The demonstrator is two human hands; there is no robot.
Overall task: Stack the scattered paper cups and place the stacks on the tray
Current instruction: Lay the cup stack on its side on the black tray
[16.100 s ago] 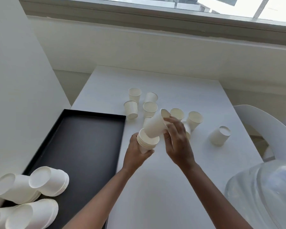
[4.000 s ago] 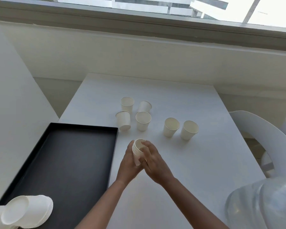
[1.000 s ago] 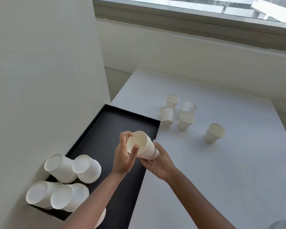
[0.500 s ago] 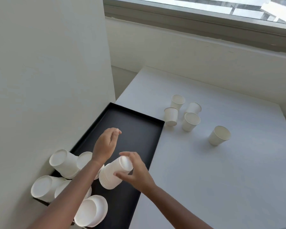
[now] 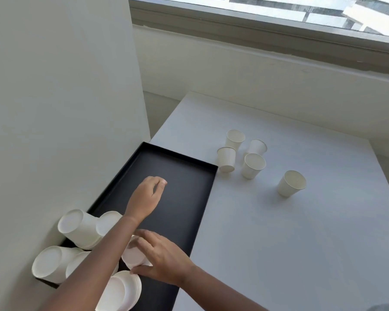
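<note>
At the near end of the black tray (image 5: 184, 198), a stack of paper cups (image 5: 133, 254) is gripped on its side by the right hand (image 5: 164, 259) and appears to be set down among the stacks (image 5: 79, 225) lying there, while the left hand (image 5: 147, 196) is held loosely curled and unladen above the tray's bare middle. Placement looks nearly done. Next, the grip must be released gently, so that nothing rolls, and the five loose cups (image 5: 253, 164) on the far table (image 5: 279, 243) gathered.

Right hand (image 5: 164, 259) grips cup stack (image 5: 132, 254) over tray (image 5: 184, 198); left hand (image 5: 147, 195) hovers, relaxed; five cups (image 5: 253, 166) on table (image 5: 279, 243).
</note>
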